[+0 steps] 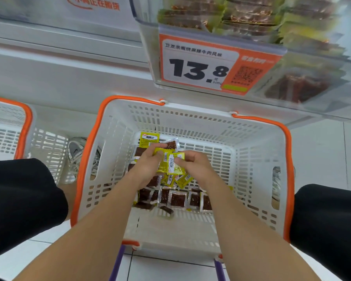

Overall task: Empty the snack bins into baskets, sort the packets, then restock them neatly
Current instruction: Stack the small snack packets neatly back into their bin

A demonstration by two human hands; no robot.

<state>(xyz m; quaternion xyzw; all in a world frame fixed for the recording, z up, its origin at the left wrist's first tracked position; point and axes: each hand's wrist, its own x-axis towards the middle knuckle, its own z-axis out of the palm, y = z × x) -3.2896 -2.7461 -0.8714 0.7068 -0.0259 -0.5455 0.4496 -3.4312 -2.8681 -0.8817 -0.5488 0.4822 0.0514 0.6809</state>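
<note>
Small yellow snack packets (169, 164), a little bunch with barcode backs turned toward the camera, pinched between both hands above the middle of a white perforated plastic basket with an orange rim (287, 159). Left hand (148, 166) on the bunch's left side, grip closed, thumb across the top packet and fingers curled underneath. Right hand (198, 166) on the right side, grip likewise closed, fingertips pinching the packets' edge, knuckles up. Below the hands, on the basket floor, more loose packets (178, 199) of the same kind, many lying clear side up with dark brown contents showing, scattered rather than lined up; one flat yellow packet (149, 138) near the far wall, label up. White tiled floor (322, 151) around the basket, black-clad legs (22, 199) on either side of it, purple handle bars (117, 262) at its near edge. Second white basket with an orange rim (25, 126) off to the left, only partly in view, well apart from the hands. Grey trainer (75, 153) between the two baskets. Overhead, clear plastic shelf bin (148, 57) packed with stacked yellow packets, blurred, fronted by an orange and white price tag (199, 65) reading 13.8
</note>
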